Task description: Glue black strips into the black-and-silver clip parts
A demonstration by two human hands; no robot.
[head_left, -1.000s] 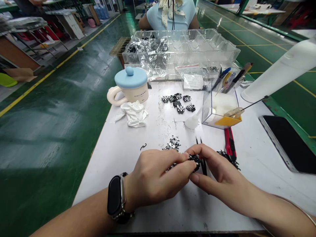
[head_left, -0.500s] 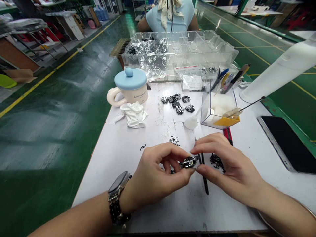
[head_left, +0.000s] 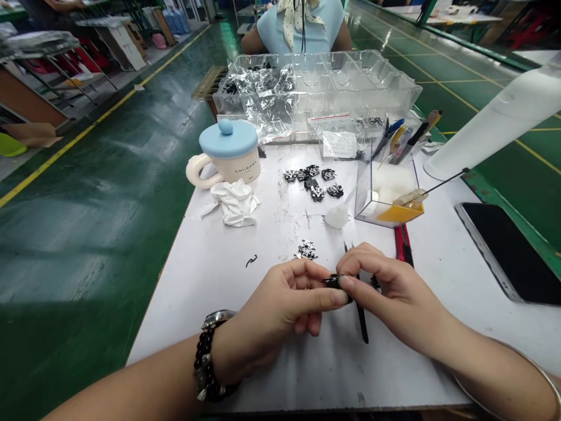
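A small black and silver part (head_left: 332, 282) is pinched between the thumb and fingers of my left hand (head_left: 280, 301). From the other side, the thumb and fingertips of my right hand (head_left: 390, 289) close on the same part. Black tweezers (head_left: 362, 321) lie on the white table (head_left: 175, 304) partly under my right hand. Small silver and black pieces (head_left: 305, 250) lie just beyond my fingers. Dark small pieces (head_left: 376, 283) show beside my right hand, which partly hides them. Farther back is a group of similar black and silver parts (head_left: 317, 192).
A lidded mug (head_left: 239, 166) and crumpled tissue (head_left: 236, 203) stand at the left. Behind are clear compartment trays (head_left: 355, 96) and bags; a person (head_left: 302, 29) sits beyond. At the right are a clear tool box (head_left: 388, 196), red cutter (head_left: 404, 245), white bottle (head_left: 495, 126) and phone (head_left: 508, 251).
My right thumb and fingers have closed onto the part, where they were apart before. My left hand has rolled, turning the watch face away, and the part is now more covered.
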